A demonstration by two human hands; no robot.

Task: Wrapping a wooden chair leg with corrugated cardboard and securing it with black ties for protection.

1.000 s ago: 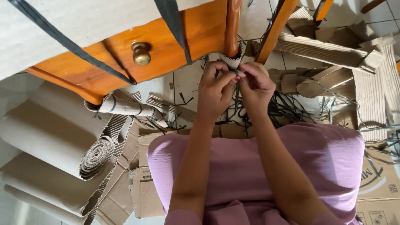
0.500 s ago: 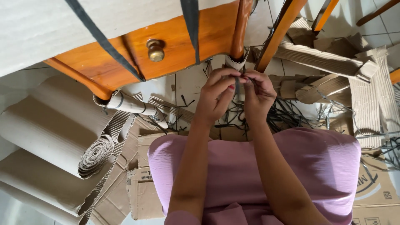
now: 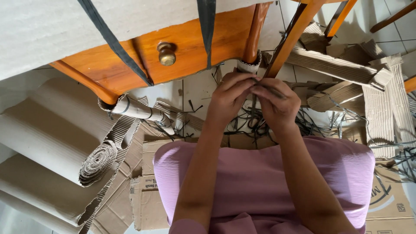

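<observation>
My left hand point(image 3: 228, 99) and my right hand point(image 3: 277, 103) meet just below a curved leg point(image 3: 252, 34) of an orange wooden table point(image 3: 186, 41). The lower part of that leg is wrapped in corrugated cardboard point(image 3: 248, 67). Both hands pinch a thin black strap point(image 3: 264, 86) against this wrapped part; the fingers hide most of the strap. Wide black straps point(image 3: 207, 26) run over the cardboard-covered table top point(image 3: 52, 30).
A brass knob point(image 3: 167, 53) sits on the drawer front. Another wrapped leg point(image 3: 136, 110) lies at left. Rolls of corrugated cardboard point(image 3: 56, 143) fill the left floor, folded cardboard pieces point(image 3: 346, 69) the right, loose black straps point(image 3: 299, 121) and flat boxes point(image 3: 149, 195) lie near my lap.
My hands have dropped slightly below the wrapped leg end and my right hand has shifted right, drawing the strap. The view has tilted a little.
</observation>
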